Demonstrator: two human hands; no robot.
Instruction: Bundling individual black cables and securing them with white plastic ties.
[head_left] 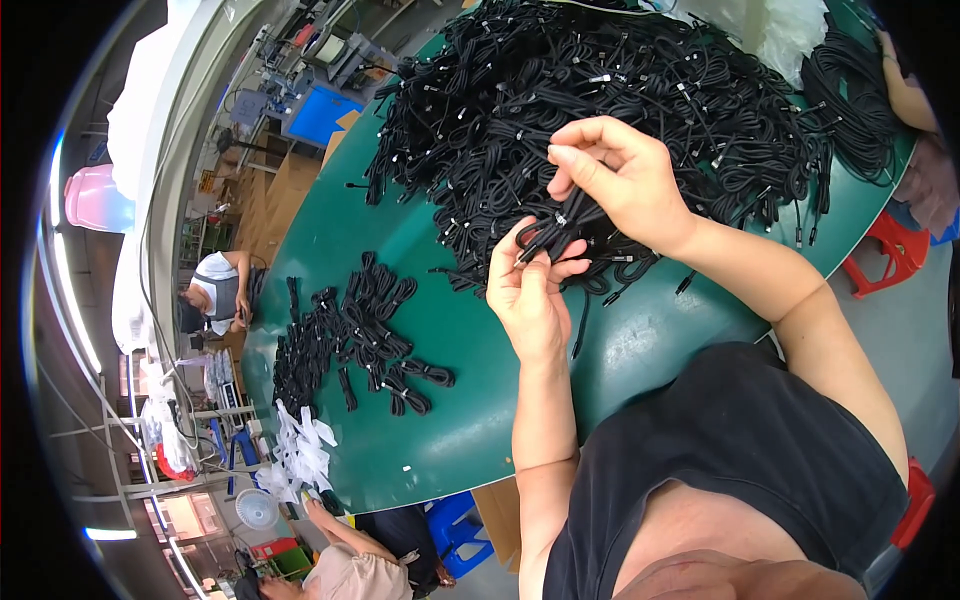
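My left hand (530, 305) is closed around a bundled black cable (545, 238), and a metal plug tip shows by its fingers. Just above it, my right hand (630, 185) bends over the upper part of this bundle, thumb and fingertips drawn together. What lies between those fingertips, if anything, is too small to tell. Behind both hands spreads a large heap of black cables (480, 130) with silvery plugs. Some loose cable ends hang down below my hands toward the green table (460, 310).
A smaller pile of tied cable bundles (365, 310) lies to the left, beside white strips (300, 450). At the far right are a large cable coil (850, 100) and a red stool (885, 255). One co-worker (350, 560) sits at the table's lower left; another (220, 290) is farther left.
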